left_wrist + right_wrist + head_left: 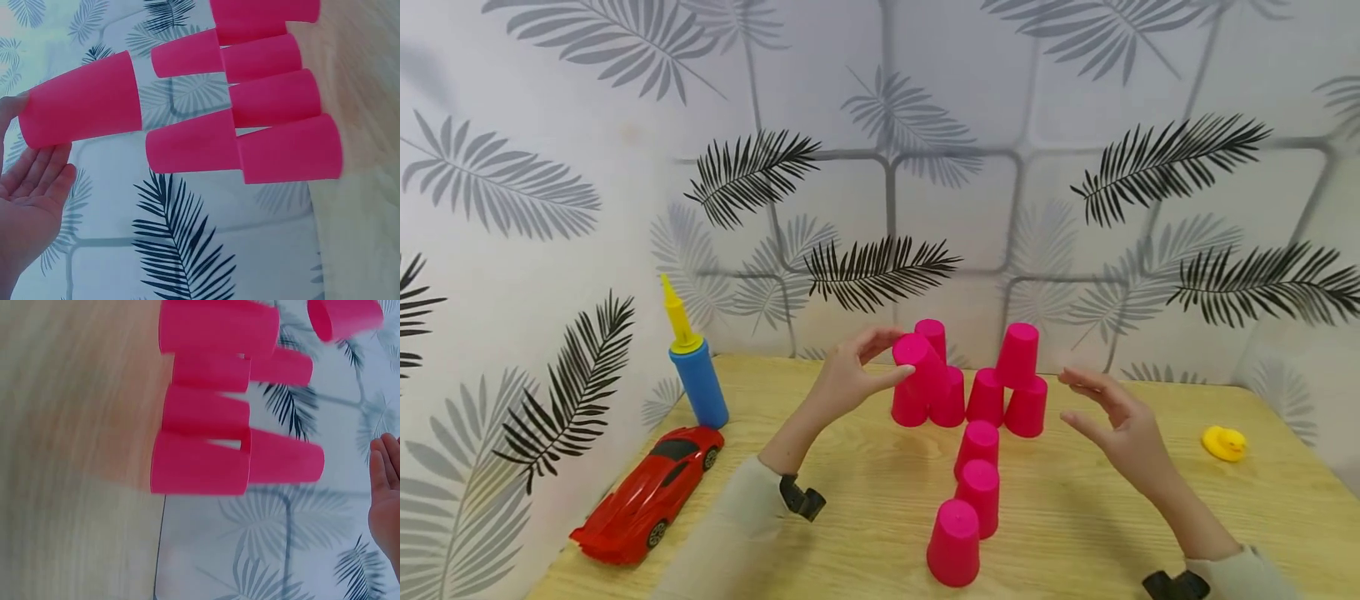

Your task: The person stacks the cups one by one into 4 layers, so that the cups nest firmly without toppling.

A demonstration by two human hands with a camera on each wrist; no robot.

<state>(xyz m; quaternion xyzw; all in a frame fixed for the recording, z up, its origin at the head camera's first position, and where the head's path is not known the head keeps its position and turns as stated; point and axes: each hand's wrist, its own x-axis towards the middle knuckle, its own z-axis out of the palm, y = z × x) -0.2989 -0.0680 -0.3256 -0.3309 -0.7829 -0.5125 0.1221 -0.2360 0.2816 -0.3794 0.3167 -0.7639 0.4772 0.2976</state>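
My left hand [848,375] pinches an upside-down pink cup [913,354] between thumb and fingers. In the left wrist view the held cup [84,100] hangs apart from the stacked ones. Behind it one pink cup [932,332] tops a lower pair, partly hidden. Beside that pair, another cup [1018,355] rests on two base cups [1027,408]. Several single cups run toward the front, the nearest cup [955,546] standing upside down. My right hand [1123,429] hovers right of the stacks, fingers relaxed, touching nothing; in the right wrist view its fingers [390,462] show at the edge.
To the left on the wooden table [865,533] lie a red toy car [651,496] and, standing behind it, a blue and yellow hand pump [698,375]. A yellow rubber duck [1224,443] sits at the right. A leaf-patterned wall [955,225] rises behind the table.
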